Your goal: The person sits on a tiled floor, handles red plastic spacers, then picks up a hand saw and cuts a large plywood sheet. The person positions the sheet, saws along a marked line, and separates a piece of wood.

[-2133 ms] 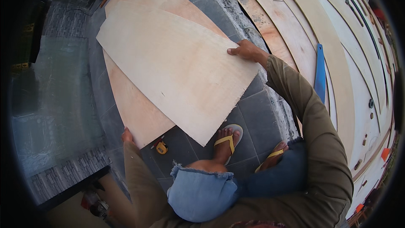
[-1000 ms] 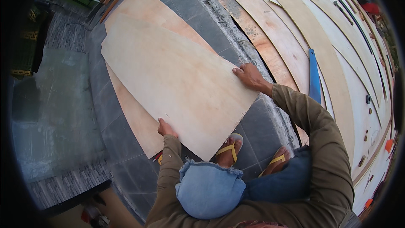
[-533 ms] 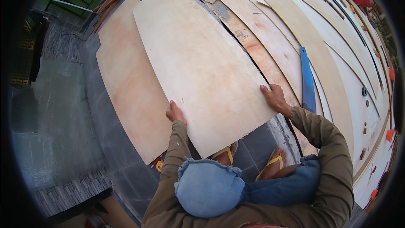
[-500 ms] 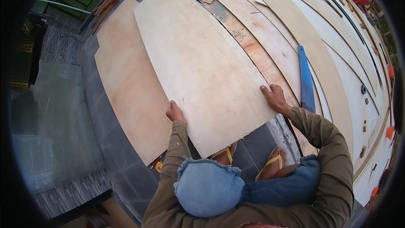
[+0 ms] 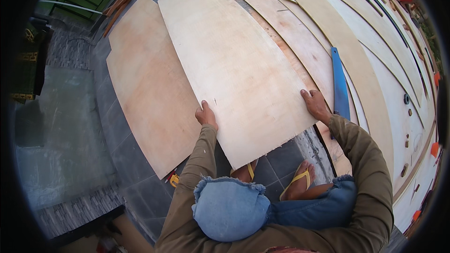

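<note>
Biggest first: several long boards (image 5: 361, 79) on R, overlapping, exact no. unclear; 1 pale plywood sheet (image 5: 243, 79) in both hands, tilted w/ far end toward upper L, over dark tiles (image 5: 133, 159) and inner boards, ragged near edge partly covering one foot; 1 pinker plywood sheet (image 5: 145, 84) on tiles just L of it, notched at far corner; 1 blue saw (image 5: 341, 84) on boards, just beyond R hand; 2 yellow-strapped sandals (image 5: 306, 176), one per foot

2 hands, both gripping pale sheet by opp. long edges. L hand (image 5: 206, 115): forearm runs nearly straight fwd, thumb on top, fingers mostly hidden under edge. R hand (image 5: 317, 106): arm bent, elbow out to R, wrist coming in from R, thumb on top, fingers curled under near ragged corner

Small stuff: 1 yellow tape measure (image 5: 174, 180) on tiles, beside L sleeve; 1 black ring (image 5: 406, 99) on boards, far R
</note>
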A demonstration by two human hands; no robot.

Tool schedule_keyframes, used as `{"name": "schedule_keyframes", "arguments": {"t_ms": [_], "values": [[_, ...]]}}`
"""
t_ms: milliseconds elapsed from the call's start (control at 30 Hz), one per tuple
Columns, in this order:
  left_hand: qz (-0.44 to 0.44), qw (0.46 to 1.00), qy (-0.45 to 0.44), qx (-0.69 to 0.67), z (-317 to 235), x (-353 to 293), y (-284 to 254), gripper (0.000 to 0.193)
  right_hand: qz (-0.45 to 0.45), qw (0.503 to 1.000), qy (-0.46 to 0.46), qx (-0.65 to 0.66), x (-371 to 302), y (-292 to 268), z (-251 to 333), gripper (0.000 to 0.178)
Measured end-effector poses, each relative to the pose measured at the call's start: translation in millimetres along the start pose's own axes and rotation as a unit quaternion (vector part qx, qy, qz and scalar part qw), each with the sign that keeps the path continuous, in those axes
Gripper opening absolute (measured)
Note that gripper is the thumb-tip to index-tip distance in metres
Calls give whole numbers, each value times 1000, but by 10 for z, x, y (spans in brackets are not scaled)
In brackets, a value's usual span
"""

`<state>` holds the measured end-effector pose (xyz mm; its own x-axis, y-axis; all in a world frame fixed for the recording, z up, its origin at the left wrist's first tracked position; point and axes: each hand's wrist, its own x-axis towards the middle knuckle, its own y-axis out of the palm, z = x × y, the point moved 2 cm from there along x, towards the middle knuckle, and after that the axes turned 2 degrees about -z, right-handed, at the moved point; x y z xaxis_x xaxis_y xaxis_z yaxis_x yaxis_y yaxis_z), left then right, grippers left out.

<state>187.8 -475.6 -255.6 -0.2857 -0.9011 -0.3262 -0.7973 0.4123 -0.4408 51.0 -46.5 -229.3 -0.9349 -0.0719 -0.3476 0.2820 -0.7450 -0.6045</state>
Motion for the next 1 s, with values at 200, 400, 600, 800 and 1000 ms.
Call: {"name": "schedule_keyframes", "arguments": {"t_ms": [200, 400, 600, 800, 1000], "values": [[108, 988, -24, 112, 52, -107, 364, 54, 3, 996, -8, -85, 384, -346, -116, 61], [278, 918, 18, 280, -127, -50, 468, 49, 33, 982, -12, -187, 618, -530, -315, 62], [255, 824, 140, 486, -412, -100, 541, 48, 34, 980, -39, -194, 698, -588, -469, 60], [239, 747, 284, 551, -588, -485, 447, 76, 96, 974, -43, -201, 600, -576, -536, 65], [317, 652, 336, 601, -342, -639, 366, 126, 91, 971, -49, -214, 573, -529, -608, 74]]}}
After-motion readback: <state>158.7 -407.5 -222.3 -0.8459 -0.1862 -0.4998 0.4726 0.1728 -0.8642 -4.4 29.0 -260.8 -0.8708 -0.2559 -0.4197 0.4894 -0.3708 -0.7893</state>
